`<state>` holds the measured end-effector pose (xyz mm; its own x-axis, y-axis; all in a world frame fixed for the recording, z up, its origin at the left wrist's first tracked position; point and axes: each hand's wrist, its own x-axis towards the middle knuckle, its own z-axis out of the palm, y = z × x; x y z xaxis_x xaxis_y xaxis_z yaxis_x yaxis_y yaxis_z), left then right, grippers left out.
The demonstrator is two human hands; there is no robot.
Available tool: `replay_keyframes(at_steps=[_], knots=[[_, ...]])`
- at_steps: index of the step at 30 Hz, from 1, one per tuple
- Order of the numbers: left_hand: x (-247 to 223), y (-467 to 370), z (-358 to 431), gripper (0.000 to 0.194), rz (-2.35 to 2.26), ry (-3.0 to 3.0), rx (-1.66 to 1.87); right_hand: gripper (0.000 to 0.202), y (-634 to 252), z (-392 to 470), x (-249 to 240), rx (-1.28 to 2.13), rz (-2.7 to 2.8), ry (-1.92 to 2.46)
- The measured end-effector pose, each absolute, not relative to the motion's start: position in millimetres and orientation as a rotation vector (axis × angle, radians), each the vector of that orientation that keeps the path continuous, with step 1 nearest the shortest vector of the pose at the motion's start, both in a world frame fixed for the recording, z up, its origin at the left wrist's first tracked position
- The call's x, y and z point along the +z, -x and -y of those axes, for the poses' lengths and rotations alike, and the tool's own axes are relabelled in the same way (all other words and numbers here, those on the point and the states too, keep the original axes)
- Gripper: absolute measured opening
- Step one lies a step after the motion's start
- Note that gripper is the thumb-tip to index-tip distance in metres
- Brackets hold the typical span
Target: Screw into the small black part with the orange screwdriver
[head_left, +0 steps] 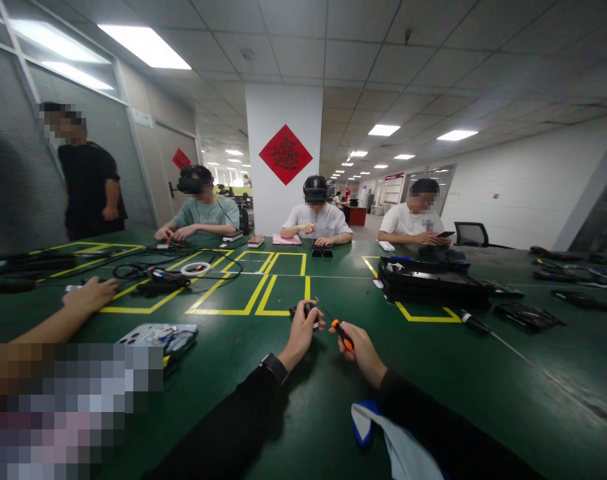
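My left hand (302,333), with a dark watch on its wrist, is closed around a small black part (310,312) held just above the green table (223,393). What kind of part it is I cannot make out. In my right hand (360,350) is a screwdriver (344,335) with an orange and black handle, the fingers wrapped round it. Its thin shaft slants up and to the left, close by the black part. Whether the tip touches the part I cannot tell. Below my right forearm lies a blue and white cloth-like item (383,430).
A large black tray-like casing (433,283) stands at right, a black-handled tool (476,323) beside it. Cables (158,273) and a clear bag (166,337) lie left. Another person's hand (90,297) rests at far left; several people sit across the table. Yellow tape marks rectangles.
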<state>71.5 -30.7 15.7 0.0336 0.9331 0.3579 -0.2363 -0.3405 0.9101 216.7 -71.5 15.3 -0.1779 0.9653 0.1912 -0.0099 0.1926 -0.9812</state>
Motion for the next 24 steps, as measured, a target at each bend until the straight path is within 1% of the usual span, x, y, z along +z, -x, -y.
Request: replay_keyframes(at_steps=[3,7,12,16,24], knots=[[17.4,-58.9,37.9,0.025,-0.737,-1.375,1.286,0.037,-219.0,71.8,15.8,1.173,1.459,1.042],[15.0,-34.9,43.2,0.023,-0.781,-1.431,1.181,0.031,-223.5,69.6,13.7,1.199,1.534,1.048],[10.7,-18.7,42.6,0.026,-0.753,-1.41,1.183,0.025,-229.3,67.4,13.7,1.127,1.651,1.085],[10.5,-19.4,42.4,0.028,-0.787,-1.411,1.176,0.027,-229.6,69.9,16.4,1.094,1.727,1.087],[14.4,-20.1,45.8,0.026,-0.797,-1.539,1.173,0.022,-227.5,73.9,19.2,0.896,1.763,1.079]])
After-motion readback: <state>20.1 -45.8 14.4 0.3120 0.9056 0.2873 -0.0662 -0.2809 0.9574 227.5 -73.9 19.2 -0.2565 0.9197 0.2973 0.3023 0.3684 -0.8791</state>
